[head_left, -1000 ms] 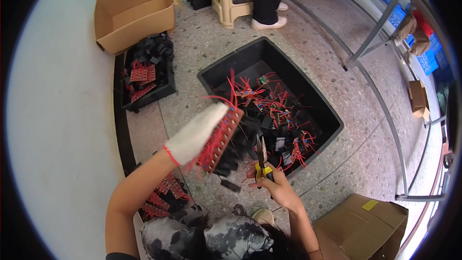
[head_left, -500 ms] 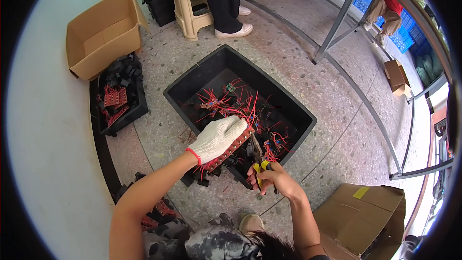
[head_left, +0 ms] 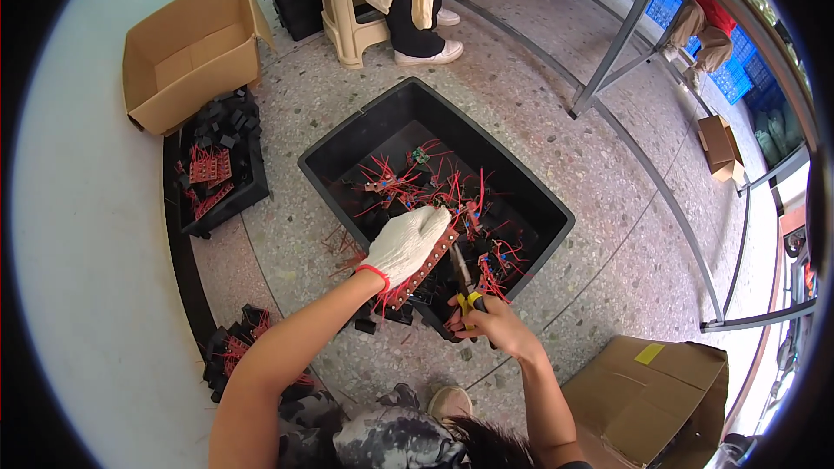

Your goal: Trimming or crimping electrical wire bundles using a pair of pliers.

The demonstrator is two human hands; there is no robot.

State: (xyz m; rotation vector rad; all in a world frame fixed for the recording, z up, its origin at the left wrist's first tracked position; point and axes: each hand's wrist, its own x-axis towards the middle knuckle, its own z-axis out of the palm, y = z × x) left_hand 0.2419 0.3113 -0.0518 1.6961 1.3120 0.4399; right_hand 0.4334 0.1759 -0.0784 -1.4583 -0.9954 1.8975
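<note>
My left hand (head_left: 407, 247), in a white knit glove with a red cuff, is closed on a long red circuit board strip (head_left: 424, 271) with a row of metal dots and red wires. My bare right hand (head_left: 486, 320) grips a pair of pliers (head_left: 470, 300) with yellow and black handles. Their jaws point up to the strip's far right edge; whether they touch it I cannot tell. Both hands are over the near side of a black plastic tub (head_left: 512, 181). Inside it lie small boards with red wires (head_left: 391, 181) and black blocks.
At left stand an open cardboard box (head_left: 187, 61) and a black crate (head_left: 248, 200) of black blocks and red boards. More wired boards (head_left: 234, 352) lie beside my left arm. Another carton (head_left: 647, 399) is at lower right. A metal frame (head_left: 608, 43) and a person by a stool (head_left: 343, 35) are beyond.
My left hand and the strip have shifted slightly right, and the strip's near end is more covered by the hand. The pliers' handles look closer together. The person beyond has moved a pale cloth.
</note>
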